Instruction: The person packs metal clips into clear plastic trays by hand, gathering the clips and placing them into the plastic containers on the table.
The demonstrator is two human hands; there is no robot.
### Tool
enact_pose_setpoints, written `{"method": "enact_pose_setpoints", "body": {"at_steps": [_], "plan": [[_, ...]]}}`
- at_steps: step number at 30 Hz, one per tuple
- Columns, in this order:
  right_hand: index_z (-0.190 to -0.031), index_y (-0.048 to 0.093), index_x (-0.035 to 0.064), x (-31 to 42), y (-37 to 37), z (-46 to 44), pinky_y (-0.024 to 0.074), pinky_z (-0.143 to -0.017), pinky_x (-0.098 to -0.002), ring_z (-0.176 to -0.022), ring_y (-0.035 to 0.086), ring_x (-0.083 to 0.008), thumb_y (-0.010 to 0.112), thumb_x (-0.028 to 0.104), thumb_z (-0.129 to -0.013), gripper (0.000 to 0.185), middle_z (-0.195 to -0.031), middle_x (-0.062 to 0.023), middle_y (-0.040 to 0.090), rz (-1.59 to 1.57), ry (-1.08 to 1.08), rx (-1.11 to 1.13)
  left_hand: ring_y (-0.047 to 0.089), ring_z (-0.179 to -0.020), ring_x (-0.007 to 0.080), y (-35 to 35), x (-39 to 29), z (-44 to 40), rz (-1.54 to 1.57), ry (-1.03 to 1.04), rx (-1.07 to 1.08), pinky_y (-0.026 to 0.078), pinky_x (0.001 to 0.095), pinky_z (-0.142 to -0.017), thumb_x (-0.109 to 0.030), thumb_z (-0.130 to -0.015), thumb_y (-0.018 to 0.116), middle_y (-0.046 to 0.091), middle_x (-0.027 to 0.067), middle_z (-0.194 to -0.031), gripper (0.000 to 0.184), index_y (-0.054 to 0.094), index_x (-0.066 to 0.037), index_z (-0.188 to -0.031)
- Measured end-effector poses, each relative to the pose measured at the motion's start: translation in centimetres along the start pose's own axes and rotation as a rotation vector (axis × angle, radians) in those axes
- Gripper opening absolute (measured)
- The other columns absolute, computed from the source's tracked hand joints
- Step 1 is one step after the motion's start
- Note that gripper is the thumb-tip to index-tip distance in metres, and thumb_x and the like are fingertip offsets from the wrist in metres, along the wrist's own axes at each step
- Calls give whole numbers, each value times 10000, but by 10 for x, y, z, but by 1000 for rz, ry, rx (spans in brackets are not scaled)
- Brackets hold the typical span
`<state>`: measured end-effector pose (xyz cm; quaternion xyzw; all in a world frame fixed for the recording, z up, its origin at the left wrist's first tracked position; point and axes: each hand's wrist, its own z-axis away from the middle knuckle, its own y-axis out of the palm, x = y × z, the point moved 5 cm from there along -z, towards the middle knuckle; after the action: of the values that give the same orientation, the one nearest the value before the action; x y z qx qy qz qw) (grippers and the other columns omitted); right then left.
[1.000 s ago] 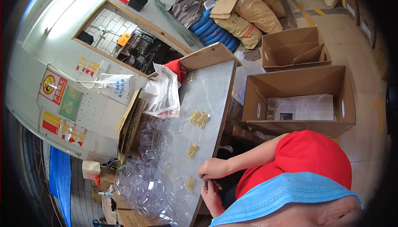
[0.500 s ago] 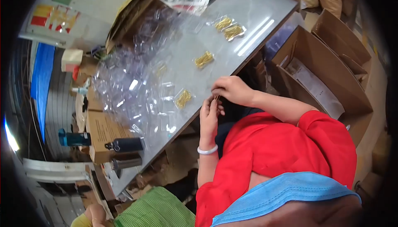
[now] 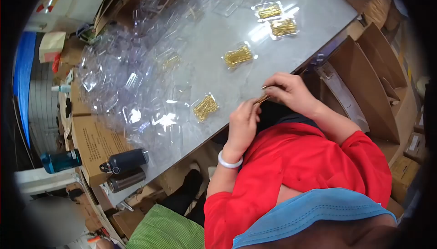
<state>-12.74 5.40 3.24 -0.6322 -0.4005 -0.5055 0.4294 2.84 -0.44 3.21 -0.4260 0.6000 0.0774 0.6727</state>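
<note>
My left hand (image 3: 244,124), with a white bangle at the wrist, pinches a small bunch of thin gold-coloured pins (image 3: 262,99) just off the table's edge. On the other end of the bunch close the fingers of my right hand (image 3: 293,92). The exact kind of pin is too small to make out. Several clear plastic trays of similar gold pieces lie on the grey table: one pile (image 3: 205,108) nearest my left hand, another (image 3: 238,57) beyond my hands, and a pair (image 3: 283,27) farther up.
A heap of clear plastic packs (image 3: 132,80) covers the table's left part. Dark bottles (image 3: 129,160) stand at the lower left by a cardboard box (image 3: 98,144). Open cartons (image 3: 364,85) are on my right. A person in green-checked cloth (image 3: 168,231) sits nearby.
The view has shifted, so the table and its piles appear larger and displaced. My hands are a little farther apart, and the gold pins between them show more plainly.
</note>
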Motion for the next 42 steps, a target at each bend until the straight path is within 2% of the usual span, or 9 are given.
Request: {"method": "enact_pose_setpoints", "body": {"at_steps": [3, 5, 10, 15, 16, 18, 25, 34, 42], "plan": [[-903, 594, -9, 2, -4, -1, 439, -573, -220, -655, 528, -60, 575, 37, -892, 51, -755, -19, 556, 62, 61, -35, 573, -561, 150, 5, 0, -7, -23, 57, 5, 461, 277, -534, -47, -929, 506, 594, 92, -746, 180, 612, -11, -1070], [-925, 596, -15, 6, -4, -4, 467, -598, -240, -666, 574, -97, 583, 47, -889, 73, -774, -65, 583, 281, -49, -50, 589, -585, 187, 8, 7, -8, -4, 107, -29, 476, 302, -562, -32, -921, 504, 594, 114, -776, 196, 597, -11, -1091], [-930, 596, 10, -4, 15, -12, 430, -573, -205, -664, 528, -57, 573, 97, -921, 91, -764, -17, 571, 149, 115, 15, 604, -617, 223, -6, 12, 2, 28, 114, -117, 488, 334, -581, -31, -912, 515, 607, 141, -835, 231, 569, -3, -1134], [-958, 595, 19, -9, 40, -26, 414, -562, -187, -676, 501, -37, 556, 152, -947, 139, -774, 26, 544, -14, 190, 49, 616, -728, 284, -59, 19, 37, -124, 94, -424, 495, 371, -655, -70, -904, 556, 638, 130, -908, 254, 577, -7, -1150], [-962, 595, 20, -9, 41, -29, 414, -565, -187, -682, 499, -35, 555, 159, -949, 145, -775, 29, 539, -29, 204, 38, 613, -797, 302, -75, 21, 45, -290, 206, -573, 490, 376, -710, -69, -908, 554, 643, 128, -951, 249, 588, -13, -1148], [-971, 593, 19, -8, 41, -34, 421, -578, -197, -698, 496, -41, 558, 172, -948, 159, -781, 29, 524, -47, 210, 15, 585, -957, 324, -101, 32, 62, -491, 98, -667, 465, 381, -824, -71, -909, 553, 615, 149, -1045, 234, 600, -12, -1131], [-966, 596, 0, 0, 56, -55, 425, -589, -215, -690, 507, -60, 565, 179, -946, 183, -761, 8, 531, -62, 139, -23, 494, -1058, 360, -101, 53, 67, -654, 145, -531, 394, 447, -920, -87, -861, 612, 521, 182, -1179, 341, 561, -10, -1188], [-972, 606, -12, -1, 45, -73, 420, -587, -213, -672, 507, -64, 580, 204, -939, 220, -756, 5, 547, -43, 121, -81, 516, -939, 327, -60, 46, 41, -417, 199, -508, 439, 403, -817, -61, -802, 674, 501, 168, -1099, 370, 582, 0, -1155], [-945, 623, -7, 30, 68, -118, 432, -542, -232, -631, 523, -76, 570, 204, -920, 218, -717, -17, 569, 349, 15, 130, 494, -1087, 369, -69, 36, 37, -593, 226, -545, 396, 471, -946, -106, -795, 684, 505, 163, -1195, 385, 598, -18, -1159]]}}
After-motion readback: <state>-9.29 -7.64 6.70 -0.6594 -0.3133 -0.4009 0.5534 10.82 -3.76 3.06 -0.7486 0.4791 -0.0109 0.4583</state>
